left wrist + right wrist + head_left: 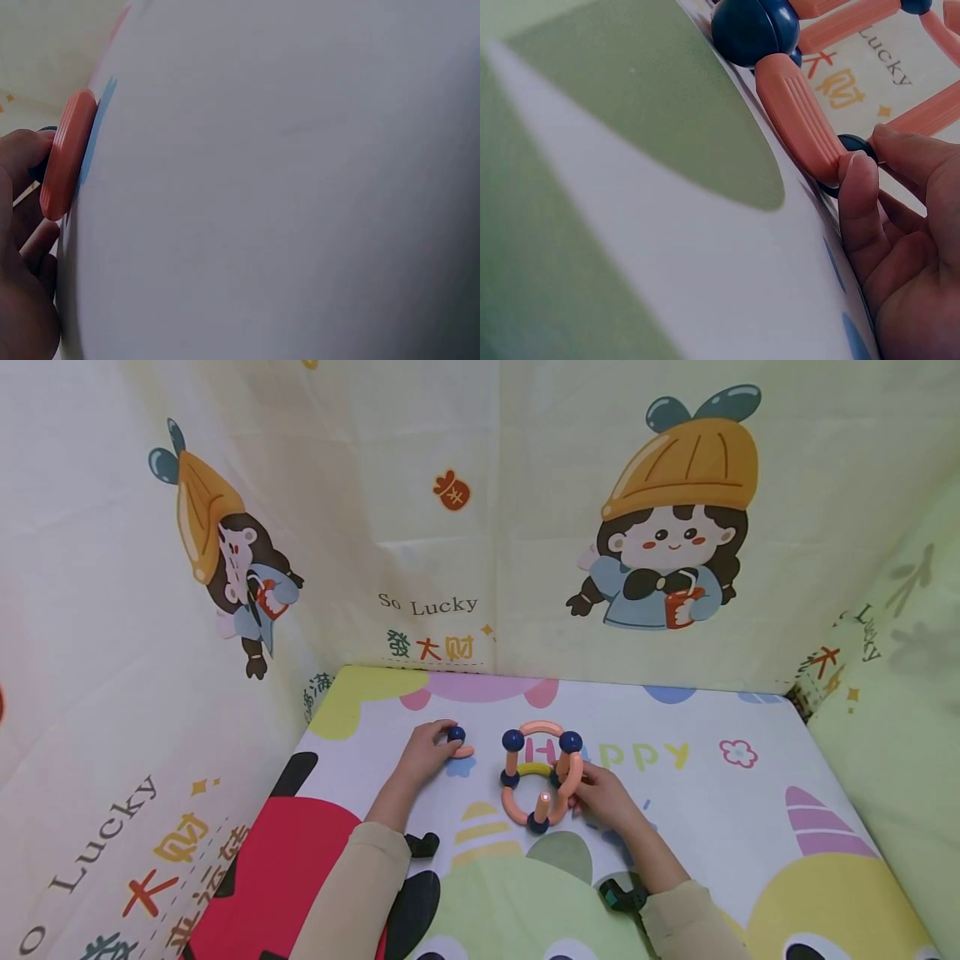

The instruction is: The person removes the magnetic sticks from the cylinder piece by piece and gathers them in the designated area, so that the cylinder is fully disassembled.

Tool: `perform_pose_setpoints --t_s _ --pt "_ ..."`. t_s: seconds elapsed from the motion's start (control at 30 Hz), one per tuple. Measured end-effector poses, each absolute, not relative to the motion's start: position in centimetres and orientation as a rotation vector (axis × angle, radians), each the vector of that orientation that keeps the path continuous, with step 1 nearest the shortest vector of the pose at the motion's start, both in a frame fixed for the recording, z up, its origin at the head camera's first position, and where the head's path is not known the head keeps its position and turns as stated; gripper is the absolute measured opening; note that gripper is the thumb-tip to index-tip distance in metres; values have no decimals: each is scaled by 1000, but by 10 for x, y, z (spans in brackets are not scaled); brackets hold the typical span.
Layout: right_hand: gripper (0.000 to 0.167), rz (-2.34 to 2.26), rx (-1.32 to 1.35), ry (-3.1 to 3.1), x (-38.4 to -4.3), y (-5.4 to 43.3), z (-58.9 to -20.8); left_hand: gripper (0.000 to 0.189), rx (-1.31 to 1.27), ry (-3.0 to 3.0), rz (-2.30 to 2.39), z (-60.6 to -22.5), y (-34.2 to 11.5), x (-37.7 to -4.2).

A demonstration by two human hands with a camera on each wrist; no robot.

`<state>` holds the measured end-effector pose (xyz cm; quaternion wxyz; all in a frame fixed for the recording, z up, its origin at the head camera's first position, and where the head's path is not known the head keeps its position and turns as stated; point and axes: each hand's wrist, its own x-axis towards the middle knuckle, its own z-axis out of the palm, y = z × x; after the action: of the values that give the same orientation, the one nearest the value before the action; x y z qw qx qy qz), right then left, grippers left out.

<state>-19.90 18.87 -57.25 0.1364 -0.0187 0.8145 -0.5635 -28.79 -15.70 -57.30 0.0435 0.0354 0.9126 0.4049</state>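
Left of the ball-and-rod frame, the left hand pinched a blue ball, its pink rod pointing roughly frameward; the right hand, nearer, pinched the frame's right side.

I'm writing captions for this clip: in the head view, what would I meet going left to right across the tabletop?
Red printed shape → left hand → navy ball at its fingertips → stick-and-ball structure → right hand → pink flower print → purple striped print.
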Motion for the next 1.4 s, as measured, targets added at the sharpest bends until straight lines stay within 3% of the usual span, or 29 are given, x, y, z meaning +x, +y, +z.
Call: perform_pose_setpoints --t_s 0.43,0.77,1.13,1.4 --pt "29 -1592 -49 2381 -199 189 -572 53 124 2774 1210 -568 -159 -283" --pt "31 -1603 -71 2384 -199 190 -574 40 106 2839 1252 -561 -154 -267" --pt "33 -1621 -47 2367 -200 189 -576 32 313 2856 1359 -552 -140 -236" --pt "31 -1621 -26 2372 -199 189 -575 27 513 2511 1419 -546 -118 -203"
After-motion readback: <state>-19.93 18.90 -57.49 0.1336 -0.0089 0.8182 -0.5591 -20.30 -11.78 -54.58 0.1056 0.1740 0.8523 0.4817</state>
